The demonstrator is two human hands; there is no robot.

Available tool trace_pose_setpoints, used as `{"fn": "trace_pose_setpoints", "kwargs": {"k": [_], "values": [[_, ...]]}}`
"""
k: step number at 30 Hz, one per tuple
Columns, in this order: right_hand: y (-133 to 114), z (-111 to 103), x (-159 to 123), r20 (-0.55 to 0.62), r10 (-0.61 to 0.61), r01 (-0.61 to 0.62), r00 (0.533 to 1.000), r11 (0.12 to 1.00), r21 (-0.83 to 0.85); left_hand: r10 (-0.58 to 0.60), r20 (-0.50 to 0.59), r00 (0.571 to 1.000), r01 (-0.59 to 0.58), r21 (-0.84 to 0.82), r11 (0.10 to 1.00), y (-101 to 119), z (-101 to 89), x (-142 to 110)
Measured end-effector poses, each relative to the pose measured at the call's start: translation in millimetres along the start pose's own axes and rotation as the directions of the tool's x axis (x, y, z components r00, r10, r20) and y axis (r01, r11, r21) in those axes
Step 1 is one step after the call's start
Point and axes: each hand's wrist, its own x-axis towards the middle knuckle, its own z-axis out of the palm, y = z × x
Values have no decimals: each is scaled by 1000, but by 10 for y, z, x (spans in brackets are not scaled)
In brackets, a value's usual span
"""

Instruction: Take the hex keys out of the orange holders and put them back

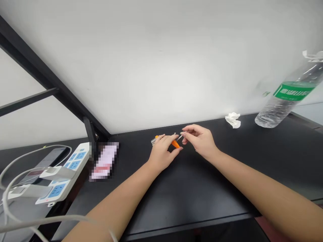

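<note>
My left hand point(163, 153) is closed around a small orange holder point(175, 144) above the black tabletop, its thumb along the near end. Several thin, silver and dark rods point(153, 141) stick out at the holder's left end; my fingers cover much of the rest. Close on the right, my right hand point(200, 139) pinches a slim metal rod point(179, 137) between thumb and fingertips. The rod slants down toward the orange holder. Whether it is joined to the holder I cannot tell.
A crumpled white tissue point(233, 120) and a large clear bottle with a green label point(294, 90) stand by the wall at right. To the left are a blurred-out pinkish item point(104, 161), a white power strip point(72, 171) with plugs and cables, and a black metal frame point(73, 101).
</note>
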Motion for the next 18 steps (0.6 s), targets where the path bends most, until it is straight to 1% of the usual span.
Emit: {"fn": "trace_pose_setpoints", "kwargs": {"k": [1, 3, 6, 9, 12, 15, 18], "values": [[3, 11, -5, -20, -20, 19, 1000, 999, -29, -7, 0, 1000, 7, -5, 1000, 7, 2, 0], [0, 20, -10, -22, -53, 51, 998, 994, -95, -16, 5, 1000, 16, -20, 1000, 18, 4, 2], [-30, 19, -25, 26, -111, 114, 994, 972, -204, -40, 14, 999, 41, -26, 999, 30, 3, 8], [-76, 15, -52, 81, -174, 191, 981, 929, -316, -71, 25, 997, 71, -23, 997, 39, -1, 13], [-111, 0, -64, 132, -149, 191, 980, 893, -409, -73, 25, 997, 73, -11, 997, 36, 1, 10], [-128, -21, -52, 159, -135, 199, 978, 828, -524, -59, 21, 998, 58, 24, 998, 36, 8, 5], [-131, -13, -48, 218, -187, 285, 958, 728, -624, -80, 24, 997, 78, 61, 995, 60, 12, 6]]}}
